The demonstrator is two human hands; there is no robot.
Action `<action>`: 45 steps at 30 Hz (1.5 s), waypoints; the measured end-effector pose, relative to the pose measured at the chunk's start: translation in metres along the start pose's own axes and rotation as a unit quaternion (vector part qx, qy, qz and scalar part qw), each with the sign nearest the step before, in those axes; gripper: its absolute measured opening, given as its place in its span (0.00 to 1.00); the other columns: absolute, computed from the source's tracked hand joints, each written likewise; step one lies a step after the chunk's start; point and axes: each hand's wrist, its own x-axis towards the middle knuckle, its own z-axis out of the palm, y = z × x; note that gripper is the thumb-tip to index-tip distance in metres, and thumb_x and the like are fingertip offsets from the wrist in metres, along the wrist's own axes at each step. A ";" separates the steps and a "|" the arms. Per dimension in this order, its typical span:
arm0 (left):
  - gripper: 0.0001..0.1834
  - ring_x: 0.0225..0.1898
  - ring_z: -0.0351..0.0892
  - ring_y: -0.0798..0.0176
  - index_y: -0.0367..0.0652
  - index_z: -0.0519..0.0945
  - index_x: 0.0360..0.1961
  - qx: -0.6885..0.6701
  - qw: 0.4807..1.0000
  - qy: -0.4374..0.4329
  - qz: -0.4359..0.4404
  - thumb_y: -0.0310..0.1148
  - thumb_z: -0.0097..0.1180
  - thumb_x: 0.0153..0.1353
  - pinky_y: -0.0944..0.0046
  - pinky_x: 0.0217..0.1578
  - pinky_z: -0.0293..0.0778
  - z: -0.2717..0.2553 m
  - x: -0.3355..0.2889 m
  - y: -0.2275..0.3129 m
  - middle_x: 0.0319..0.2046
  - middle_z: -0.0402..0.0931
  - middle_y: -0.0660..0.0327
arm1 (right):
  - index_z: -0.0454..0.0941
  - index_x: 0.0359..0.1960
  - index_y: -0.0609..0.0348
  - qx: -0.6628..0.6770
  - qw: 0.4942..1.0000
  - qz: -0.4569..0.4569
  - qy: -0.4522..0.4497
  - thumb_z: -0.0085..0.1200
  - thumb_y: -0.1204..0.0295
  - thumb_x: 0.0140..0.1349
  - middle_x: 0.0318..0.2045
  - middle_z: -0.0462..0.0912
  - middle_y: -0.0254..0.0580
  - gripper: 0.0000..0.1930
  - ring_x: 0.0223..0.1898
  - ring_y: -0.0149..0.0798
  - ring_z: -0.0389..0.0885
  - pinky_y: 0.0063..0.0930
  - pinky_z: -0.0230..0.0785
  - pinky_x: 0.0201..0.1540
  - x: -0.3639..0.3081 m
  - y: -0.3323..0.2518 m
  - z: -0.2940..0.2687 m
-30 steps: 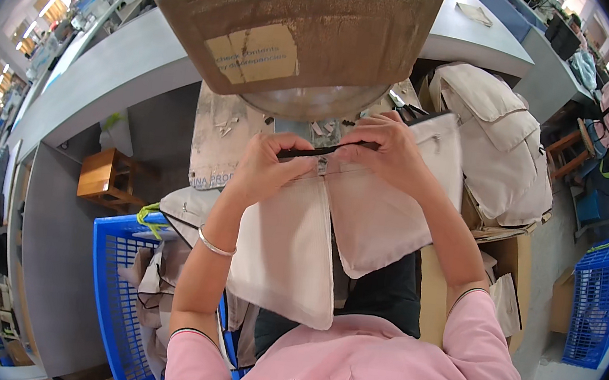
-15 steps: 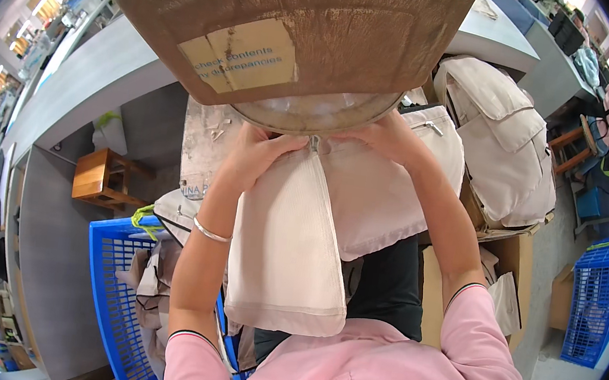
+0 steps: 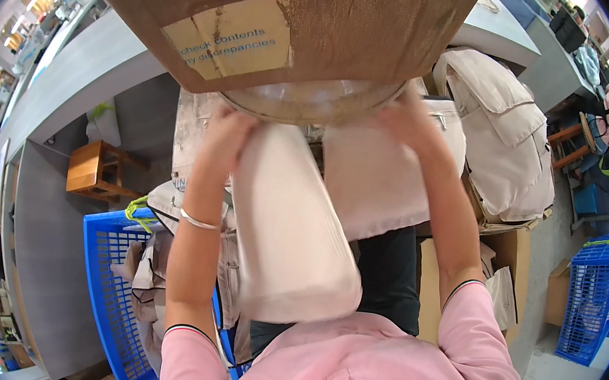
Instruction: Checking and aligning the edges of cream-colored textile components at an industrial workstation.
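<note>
Beneath the overhanging brown, worn metal casing (image 3: pixel 352 38) with a yellowish paper label (image 3: pixel 235 39) on its face, both my hands are at work. Left hand (image 3: pixel 229 140): motion-blurred, at the upper left edge of a long cream fabric panel (image 3: pixel 296 227); fingertips not resolved, so I cannot tell whether they pinch the cloth or only touch it. Right hand (image 3: pixel 406 123): also blurred, over the top of a second, broader cream fabric panel (image 3: pixel 376 183); finger state likewise cannot be told.

Position of cloth: the long panel hangs from beside my left hand down over my lap, its lower end blurred and reaching my pink shirt (image 3: pixel 406 352). The broader panel lies to its right, lower edge above my dark trousers (image 3: pixel 391 290). A gap separates the two; the casing hides whether they join at the top.

Surroundings: blue plastic lattice basket (image 3: pixel 101 272) of beige fabric pieces, left; cream fabric bags (image 3: pixel 504 153) near my right forearm, brown cardboard box (image 3: pixel 523 252) below them; plain silver bracelet (image 3: pixel 198 221) on my left wrist.
</note>
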 end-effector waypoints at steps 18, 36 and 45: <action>0.06 0.33 0.81 0.53 0.39 0.83 0.34 0.133 0.967 -0.034 0.213 0.27 0.63 0.54 0.60 0.35 0.76 0.170 -0.151 -0.060 0.31 0.81 0.56 | 0.82 0.48 0.61 -0.784 0.621 -0.013 0.024 0.65 0.71 0.52 0.45 0.83 0.47 0.20 0.47 0.45 0.79 0.34 0.67 0.53 -0.215 -0.132 -0.230; 0.12 0.43 0.78 0.53 0.42 0.82 0.42 0.316 0.871 -0.348 0.142 0.39 0.55 0.66 0.53 0.52 0.67 0.078 -0.150 -0.157 0.36 0.82 0.58 | 0.82 0.49 0.68 -0.303 0.873 0.378 0.066 0.62 0.80 0.57 0.41 0.88 0.43 0.16 0.46 0.35 0.84 0.28 0.73 0.52 -0.269 -0.160 -0.185; 0.08 0.30 0.76 0.69 0.36 0.81 0.39 0.187 0.895 -0.384 0.128 0.31 0.60 0.65 0.67 0.34 0.74 0.094 -0.182 -0.013 0.30 0.80 0.60 | 0.71 0.64 0.58 -0.352 0.923 -0.004 -0.155 0.65 0.64 0.56 0.63 0.74 0.43 0.33 0.68 0.45 0.67 0.43 0.50 0.73 -0.186 -0.096 -0.080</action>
